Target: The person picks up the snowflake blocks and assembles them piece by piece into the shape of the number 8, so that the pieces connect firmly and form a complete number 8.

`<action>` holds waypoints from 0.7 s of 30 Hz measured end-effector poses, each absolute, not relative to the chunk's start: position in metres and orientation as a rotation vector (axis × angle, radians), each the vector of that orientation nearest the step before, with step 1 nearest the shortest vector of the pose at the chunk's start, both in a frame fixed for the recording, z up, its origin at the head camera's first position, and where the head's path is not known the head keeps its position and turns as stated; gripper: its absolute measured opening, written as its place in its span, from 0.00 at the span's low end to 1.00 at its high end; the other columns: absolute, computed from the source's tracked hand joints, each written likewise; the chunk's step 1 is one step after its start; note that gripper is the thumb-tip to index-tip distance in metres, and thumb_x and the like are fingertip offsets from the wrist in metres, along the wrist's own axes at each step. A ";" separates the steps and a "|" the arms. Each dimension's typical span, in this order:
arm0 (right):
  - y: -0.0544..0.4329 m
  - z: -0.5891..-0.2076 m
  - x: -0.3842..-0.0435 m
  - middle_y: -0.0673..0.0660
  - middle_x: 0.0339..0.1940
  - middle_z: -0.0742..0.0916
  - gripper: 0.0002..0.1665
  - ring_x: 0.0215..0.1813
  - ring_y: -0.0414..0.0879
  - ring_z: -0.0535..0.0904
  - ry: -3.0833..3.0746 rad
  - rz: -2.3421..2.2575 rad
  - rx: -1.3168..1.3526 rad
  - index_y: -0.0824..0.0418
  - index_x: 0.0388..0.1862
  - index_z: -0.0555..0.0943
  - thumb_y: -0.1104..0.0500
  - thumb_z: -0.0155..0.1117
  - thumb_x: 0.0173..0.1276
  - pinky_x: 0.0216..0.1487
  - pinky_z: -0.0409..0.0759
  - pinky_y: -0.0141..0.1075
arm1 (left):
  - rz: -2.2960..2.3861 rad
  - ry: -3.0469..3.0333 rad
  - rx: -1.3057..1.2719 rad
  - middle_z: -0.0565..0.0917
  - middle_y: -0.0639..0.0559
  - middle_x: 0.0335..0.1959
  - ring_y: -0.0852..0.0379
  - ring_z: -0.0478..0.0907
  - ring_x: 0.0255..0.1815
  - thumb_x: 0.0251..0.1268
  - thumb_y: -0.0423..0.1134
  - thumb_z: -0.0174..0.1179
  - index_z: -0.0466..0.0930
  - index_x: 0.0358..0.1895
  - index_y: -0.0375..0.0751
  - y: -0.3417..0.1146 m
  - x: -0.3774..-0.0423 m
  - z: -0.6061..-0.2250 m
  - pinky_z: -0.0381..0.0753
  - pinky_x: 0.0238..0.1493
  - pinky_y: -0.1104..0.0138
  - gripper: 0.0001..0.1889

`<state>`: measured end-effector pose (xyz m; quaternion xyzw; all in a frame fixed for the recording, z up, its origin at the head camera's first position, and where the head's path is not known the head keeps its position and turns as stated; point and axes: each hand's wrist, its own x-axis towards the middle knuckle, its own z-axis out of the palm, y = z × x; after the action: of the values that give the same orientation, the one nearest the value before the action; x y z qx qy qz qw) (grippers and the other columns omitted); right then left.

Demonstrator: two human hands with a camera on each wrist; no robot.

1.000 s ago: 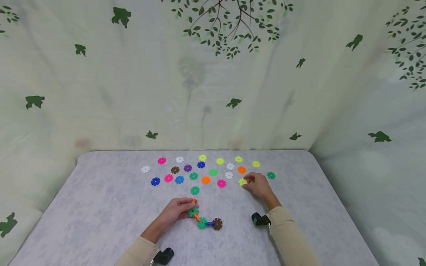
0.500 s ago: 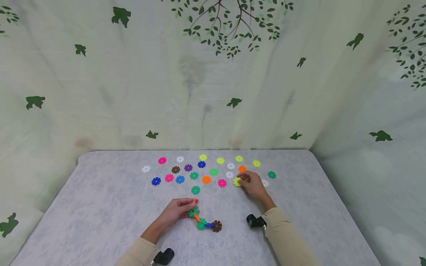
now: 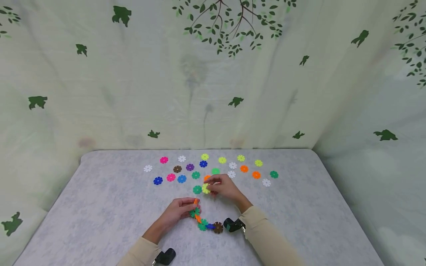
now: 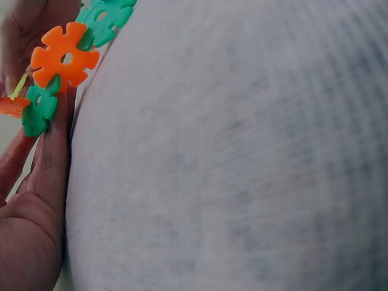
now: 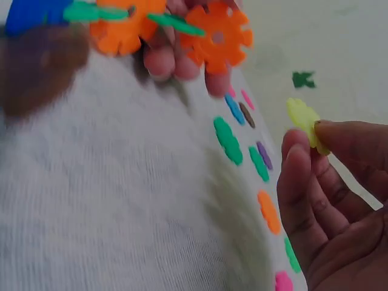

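My left hand (image 3: 178, 211) pinches the upper end of a chain of notched flower-shaped discs. From the hand the chain runs through an orange disc (image 5: 227, 39), a green disc (image 4: 40, 109), another orange disc (image 4: 50, 54), a green disc (image 3: 202, 224) and a blue disc (image 3: 210, 226) to a brown disc (image 3: 218, 228) at the free end. Between thumb and fingers of my right hand (image 3: 227, 188) is a yellow flower disc (image 5: 306, 124), held upright. It is just above and to the right of the chain's orange end, beside a loose green disc (image 3: 197, 189).
Loose flower discs in several colours lie spread across the far half of the grey table (image 3: 100, 207), among them a dark blue one (image 3: 158, 180), a purple one (image 3: 190, 167) and a white one (image 3: 266, 182). A leaf-printed curtain (image 3: 149, 74) stands behind the table.
My right hand has carried the yellow disc leftward from the right side of the disc spread to near my left hand. My left hand and the chain have stayed nearly still.
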<state>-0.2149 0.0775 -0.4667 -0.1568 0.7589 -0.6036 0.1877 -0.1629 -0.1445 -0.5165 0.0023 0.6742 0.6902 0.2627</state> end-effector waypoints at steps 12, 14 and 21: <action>0.056 -0.496 -0.221 0.55 0.25 0.84 0.09 0.23 0.46 0.80 2.096 -1.654 -0.517 0.71 0.42 0.83 0.67 0.65 0.65 0.31 0.84 0.39 | 1.851 1.870 0.027 0.85 0.43 0.45 0.60 0.82 0.42 0.69 0.40 0.59 0.73 0.57 0.22 -0.146 -0.162 -0.516 0.82 0.47 0.66 0.24; 0.055 -0.486 -0.217 0.59 0.26 0.84 0.09 0.24 0.49 0.80 2.107 -1.637 -0.534 0.73 0.42 0.83 0.68 0.64 0.65 0.32 0.85 0.41 | 1.849 1.879 0.021 0.85 0.42 0.46 0.60 0.82 0.43 0.69 0.40 0.58 0.73 0.57 0.22 -0.145 -0.162 -0.515 0.82 0.48 0.65 0.23; 0.054 -0.499 -0.224 0.60 0.31 0.85 0.10 0.25 0.49 0.80 2.143 -1.608 -0.577 0.73 0.43 0.84 0.68 0.62 0.67 0.32 0.84 0.47 | 1.847 1.876 -0.002 0.84 0.42 0.48 0.59 0.82 0.44 0.71 0.40 0.56 0.73 0.59 0.23 -0.145 -0.163 -0.515 0.81 0.50 0.64 0.23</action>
<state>-0.2235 0.0536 -0.4991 -0.2061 0.7663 -0.5750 0.1991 -0.1628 -0.1454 -0.5147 -0.0007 0.6895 0.6791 0.2518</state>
